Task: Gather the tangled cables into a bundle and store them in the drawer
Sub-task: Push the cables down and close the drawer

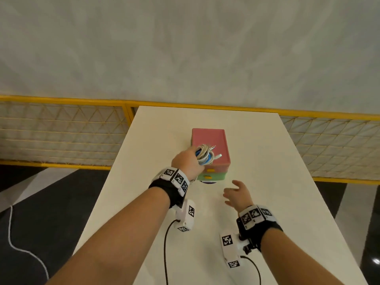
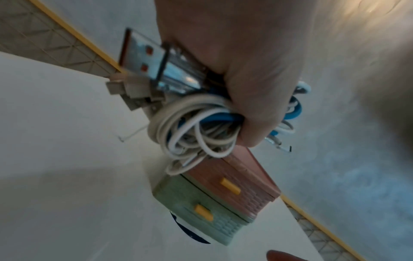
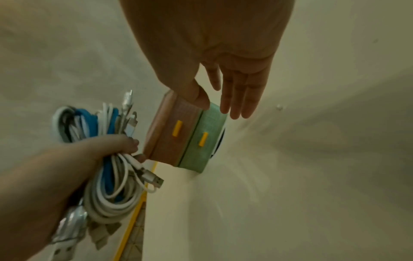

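Note:
My left hand (image 1: 188, 163) grips a bundle of white and blue cables (image 1: 204, 155) in the air over the front left corner of a small drawer unit (image 1: 209, 140). The same cables (image 2: 192, 127) show USB plugs sticking out of my fist (image 2: 245, 84). The unit has a pink top drawer (image 2: 236, 183) and a green drawer (image 2: 201, 208) below, each with a yellow handle, both closed. My right hand (image 1: 236, 193) hovers open in front of the unit, fingers (image 3: 241, 95) straight, near the drawer fronts (image 3: 178, 130) without touching them.
The unit stands mid-table on a white table (image 1: 267, 182). A round dark-rimmed mat (image 2: 190, 233) peeks from under it. A yellow mesh railing (image 1: 61, 128) runs behind the table. Black wires (image 1: 165, 254) hang from my wrist cameras.

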### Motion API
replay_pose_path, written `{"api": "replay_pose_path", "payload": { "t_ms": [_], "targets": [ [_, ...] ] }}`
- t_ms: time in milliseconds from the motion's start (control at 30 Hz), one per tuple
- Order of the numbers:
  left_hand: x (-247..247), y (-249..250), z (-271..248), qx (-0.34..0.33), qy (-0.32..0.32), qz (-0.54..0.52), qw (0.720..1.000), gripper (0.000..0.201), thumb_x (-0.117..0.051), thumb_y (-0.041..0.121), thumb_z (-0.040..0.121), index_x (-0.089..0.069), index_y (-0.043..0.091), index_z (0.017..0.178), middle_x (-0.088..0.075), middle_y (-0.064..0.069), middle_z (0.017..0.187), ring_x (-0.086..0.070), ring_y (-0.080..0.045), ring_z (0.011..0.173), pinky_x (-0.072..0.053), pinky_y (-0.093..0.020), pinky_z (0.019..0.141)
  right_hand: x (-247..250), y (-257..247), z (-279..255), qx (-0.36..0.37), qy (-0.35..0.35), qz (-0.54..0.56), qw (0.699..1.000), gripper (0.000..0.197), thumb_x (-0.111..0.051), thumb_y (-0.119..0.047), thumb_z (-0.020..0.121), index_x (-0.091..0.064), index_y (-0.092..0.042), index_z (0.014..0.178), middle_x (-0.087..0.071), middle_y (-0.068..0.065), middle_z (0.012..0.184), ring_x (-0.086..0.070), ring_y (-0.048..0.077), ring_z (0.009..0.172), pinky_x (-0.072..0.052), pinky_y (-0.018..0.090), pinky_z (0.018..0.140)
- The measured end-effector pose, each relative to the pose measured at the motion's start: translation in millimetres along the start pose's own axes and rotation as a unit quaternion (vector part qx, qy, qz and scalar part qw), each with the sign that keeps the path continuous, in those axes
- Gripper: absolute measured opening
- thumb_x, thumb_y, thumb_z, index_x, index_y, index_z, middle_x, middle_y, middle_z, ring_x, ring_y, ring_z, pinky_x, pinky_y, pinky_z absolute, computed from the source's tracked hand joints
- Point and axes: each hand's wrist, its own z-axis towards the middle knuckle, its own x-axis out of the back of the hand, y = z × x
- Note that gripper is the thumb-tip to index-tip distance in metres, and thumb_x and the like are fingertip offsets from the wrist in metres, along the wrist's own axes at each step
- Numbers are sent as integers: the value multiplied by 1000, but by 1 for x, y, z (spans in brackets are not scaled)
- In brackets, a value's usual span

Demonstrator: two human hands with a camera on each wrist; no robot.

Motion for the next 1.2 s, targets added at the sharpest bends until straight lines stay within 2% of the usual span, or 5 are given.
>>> {"api": "replay_pose_path", "payload": {
  "t_ms": [400,533,667,1000,1200],
  "targets": [
    [-13,-15,20,-12,-51,41,998,53,-69,24,76,-55,27,127,-71,-3,105,-66,-29,93,-56,-39,82,-39,-7,70,1,-7,97,995,25,-67,13,75,-50,-4,84,-59,19,82,-57,27,67,-55,48,72],
    [-18,-16,18,-12,-45,43,998,56,-69,24,76,-52,25,130,-71,-5,106,-66,-30,95,-56,-41,82,-33,21,46,16,-29,50,998,41,-69,-1,75,-51,6,111,-62,18,84,-56,25,62,-52,33,57],
    [-18,-15,18,-16,-40,51,998,55,-70,23,76,-52,25,128,-71,-4,104,-66,-30,93,-56,-41,82,-20,21,34,32,37,-110,993,47,-59,-37,80,-56,-4,113,-53,14,108,-55,31,93,-44,40,91],
    [-25,-12,-15,-110,83,137,981,30,-70,29,82,-53,17,102,-65,-3,93,-63,-27,80,-45,-32,62,4,30,27,151,-7,-236,960,39,-59,1,74,-44,-9,109,-58,18,101,-53,25,77,-39,28,65],
    [-54,-1,-27,-108,-94,312,939,24,-59,14,86,-52,11,108,-65,-9,108,-58,-27,100,-37,-33,71,7,37,19,190,-27,-237,952,62,-57,0,77,-33,-11,134,-51,12,117,-58,23,86,-48,33,72]
  ]
}}
